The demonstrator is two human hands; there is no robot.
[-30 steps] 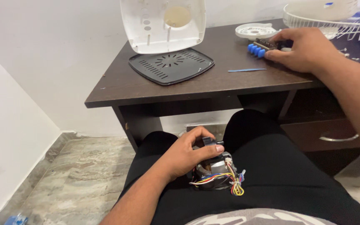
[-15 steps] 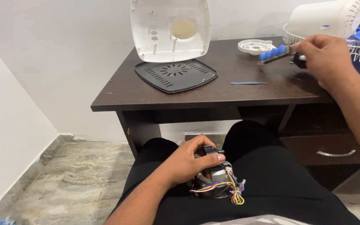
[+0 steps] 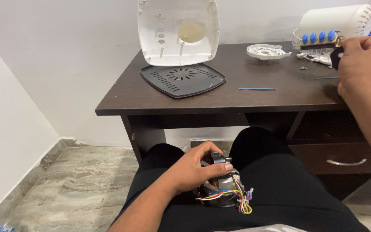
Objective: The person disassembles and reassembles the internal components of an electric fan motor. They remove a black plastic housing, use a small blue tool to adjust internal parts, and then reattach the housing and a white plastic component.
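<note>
My left hand (image 3: pixel 194 169) grips a small electric motor (image 3: pixel 222 189) with coloured wires, resting on my lap between my black-trousered legs. My right hand (image 3: pixel 361 58) is raised over the right end of the dark wooden desk (image 3: pixel 220 101), holding a black switch strip with several blue push buttons (image 3: pixel 320 38). The strip is lifted clear of the desk top, in front of a white fan housing (image 3: pixel 338 21).
A white square fan base shell (image 3: pixel 177 31) leans upright against the wall behind a black vented plate (image 3: pixel 182 79). A white round part (image 3: pixel 266 51), a blue thin tool (image 3: pixel 257 89) and small screws lie on the desk. A drawer with metal handle (image 3: pixel 342 162) is below right.
My right hand has lifted the blue-button strip off the desk and drawn it up and toward me. The view has shifted left. My left hand stays on the motor.
</note>
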